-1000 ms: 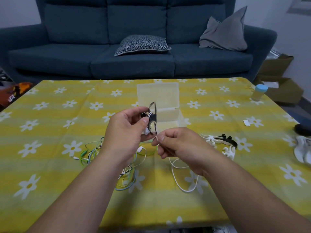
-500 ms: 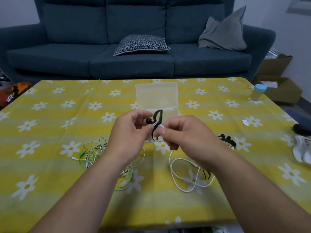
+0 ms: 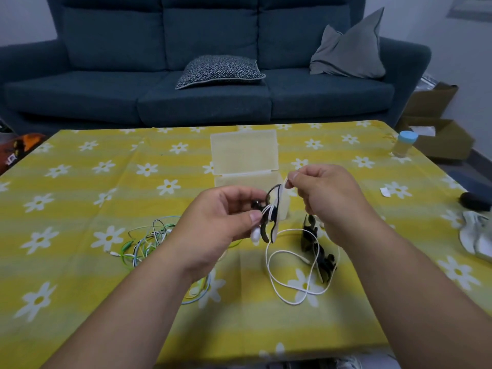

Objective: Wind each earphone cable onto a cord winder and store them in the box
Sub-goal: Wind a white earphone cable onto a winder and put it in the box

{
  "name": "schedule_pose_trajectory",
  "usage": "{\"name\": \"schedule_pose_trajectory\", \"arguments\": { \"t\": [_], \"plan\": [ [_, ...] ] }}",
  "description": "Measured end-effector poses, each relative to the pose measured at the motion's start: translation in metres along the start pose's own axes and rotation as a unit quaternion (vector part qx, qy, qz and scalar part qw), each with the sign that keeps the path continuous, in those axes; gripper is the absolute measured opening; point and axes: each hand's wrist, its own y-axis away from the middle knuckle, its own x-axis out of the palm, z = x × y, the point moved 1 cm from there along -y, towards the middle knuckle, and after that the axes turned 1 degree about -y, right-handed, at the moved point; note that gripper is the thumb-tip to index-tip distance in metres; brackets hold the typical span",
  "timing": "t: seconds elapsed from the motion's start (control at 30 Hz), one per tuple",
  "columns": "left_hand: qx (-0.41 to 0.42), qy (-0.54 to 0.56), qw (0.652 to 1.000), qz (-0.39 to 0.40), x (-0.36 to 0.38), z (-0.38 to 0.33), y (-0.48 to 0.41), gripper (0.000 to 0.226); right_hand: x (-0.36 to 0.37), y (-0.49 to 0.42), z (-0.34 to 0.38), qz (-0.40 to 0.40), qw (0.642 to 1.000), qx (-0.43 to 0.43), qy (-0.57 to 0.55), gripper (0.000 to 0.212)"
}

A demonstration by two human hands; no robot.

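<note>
My left hand (image 3: 218,222) grips a black cord winder (image 3: 271,217) above the table, with a few turns of white earphone cable (image 3: 292,275) round its middle and a white earbud hanging below. My right hand (image 3: 324,193) pinches that cable just above and right of the winder; the rest of it loops down onto the cloth. Behind the hands stands the translucent box (image 3: 245,155) with its lid up. A tangle of green, blue and white earphone cables (image 3: 143,243) lies at the left. Black cord winders (image 3: 316,249) lie under the white loops at the right.
The table wears a yellow cloth with white flowers (image 3: 80,182). A small jar with a blue lid (image 3: 404,143) stands at the far right edge. A dark object (image 3: 476,201) and a white item (image 3: 476,238) lie at the right. A blue sofa (image 3: 213,75) is behind.
My right hand has carried the white cable up from below the winder to above and right of it, laying another turn. The loose loop on the cloth has shifted. My left hand has held the winder steady.
</note>
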Motion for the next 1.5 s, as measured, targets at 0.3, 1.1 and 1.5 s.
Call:
{"name": "schedule_pose_trajectory", "arguments": {
  "t": [0.3, 1.1, 1.5],
  "plan": [
    [0.013, 0.047, 0.991, -0.123, -0.009, -0.001, -0.007, 0.025, 0.024, 0.020, -0.011, 0.258, 0.952, 0.049, 0.160, 0.023],
    [-0.025, -0.172, 0.981, -0.080, -0.018, 0.007, -0.006, 0.031, 0.015, 0.033, 0.020, 0.299, 0.943, -0.061, 0.130, 0.023],
    [-0.050, -0.190, 0.980, 0.045, -0.012, 0.006, -0.001, 0.028, 0.002, 0.015, 0.014, 0.079, 0.980, -0.145, 0.112, 0.014]
  ]
}}
